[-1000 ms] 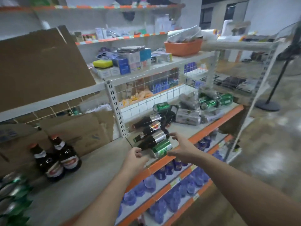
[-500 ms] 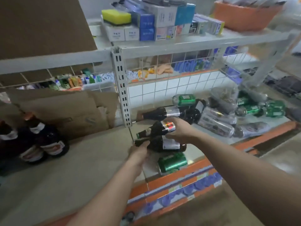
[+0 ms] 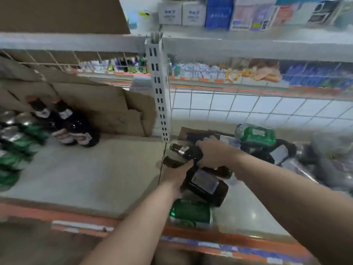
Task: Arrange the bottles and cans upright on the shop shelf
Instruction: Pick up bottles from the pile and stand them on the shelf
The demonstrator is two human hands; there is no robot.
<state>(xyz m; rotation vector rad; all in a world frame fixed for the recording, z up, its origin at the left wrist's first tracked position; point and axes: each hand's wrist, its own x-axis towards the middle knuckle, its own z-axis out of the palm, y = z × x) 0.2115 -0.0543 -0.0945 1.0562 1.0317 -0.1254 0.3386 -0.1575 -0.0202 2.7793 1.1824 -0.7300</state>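
Nearest, just behind the orange shelf edge (image 3: 80,214): green can (image 3: 191,212) on its side, not yet stood up, likely to roll if nudged.

Next back: left hand (image 3: 176,174) wrapped round the neck of a dark bottle (image 3: 207,185), base swung toward the viewer and body tilted. Hard to tell whether clear of the shelf. Neck grip probably chosen for leverage in tipping it upright.

Just beyond, touching the left hand: right hand (image 3: 214,153) clamped over the shoulder of a second bottle (image 3: 188,152), cap pointing left toward the white post (image 3: 160,104). One bottle per hand, apparently for moving both in a single trip.

Behind the hands: third bottle (image 3: 193,135) and second green can (image 3: 256,133) lying flat beside plastic-wrapped packs (image 3: 324,161), judged to await the same treatment.

Left bay, well apart from the hands: upright bottles (image 3: 76,129) standing close against cardboard (image 3: 99,106), with blurred standing cans (image 3: 17,144) just beside them. Bare shelf surface (image 3: 99,173) in front, judged the likely destination for the two held bottles.

Farthest: wire grid (image 3: 248,109), serving as a backstop against items sliding through.
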